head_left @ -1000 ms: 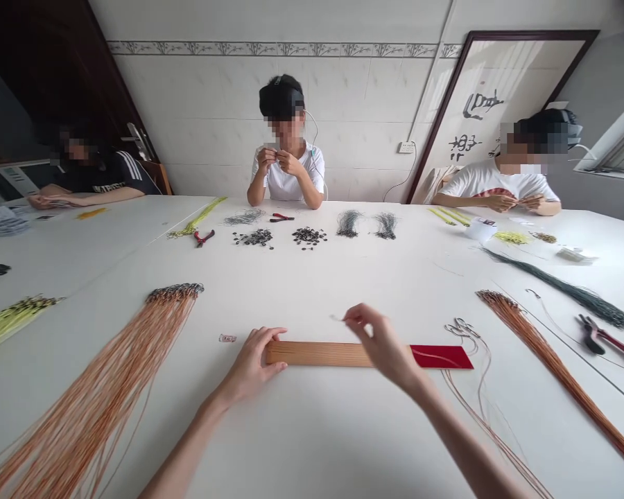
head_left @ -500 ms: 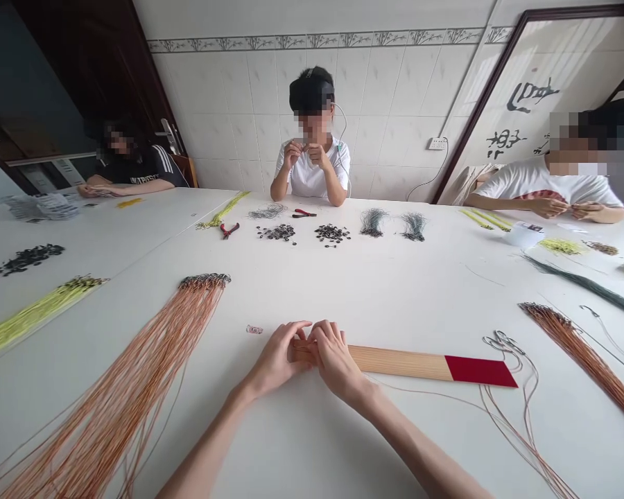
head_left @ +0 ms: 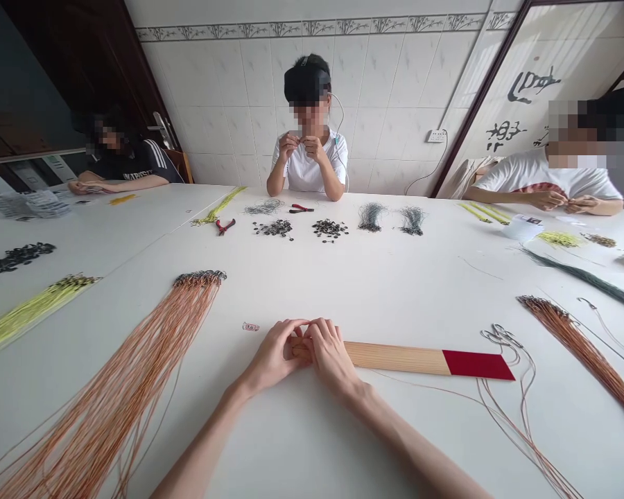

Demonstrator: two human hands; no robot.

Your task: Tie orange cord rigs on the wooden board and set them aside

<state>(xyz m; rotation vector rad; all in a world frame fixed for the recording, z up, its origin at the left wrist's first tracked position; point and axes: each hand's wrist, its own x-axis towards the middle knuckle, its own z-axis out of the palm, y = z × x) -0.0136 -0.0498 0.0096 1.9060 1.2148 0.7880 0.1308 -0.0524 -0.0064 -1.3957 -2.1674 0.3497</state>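
Observation:
A long, flat wooden strip with a dark red end lies across the table in front of me. My left hand grips its left end, thumb and fingers curled around it. Bent over that same end is my right hand, its fingers pinched close to the left fingertips. Thin brown line loops at the strip's end between both hands; the exact fingertip contact is partly hidden. Several large metal hooks with brown lines rest by the red end, and one thin line runs from there toward my right hand.
An orange-brown bundle of lines spreads at left, another bundle at right. A small printed label lies near my left hand. Farther back are red-handled pliers, black piles and three people working around the table.
My hands stay at the strip's left end, the right-hand fingers shifting slightly closer to the left. The view has tilted a little, moving the whole scene slightly up and left.

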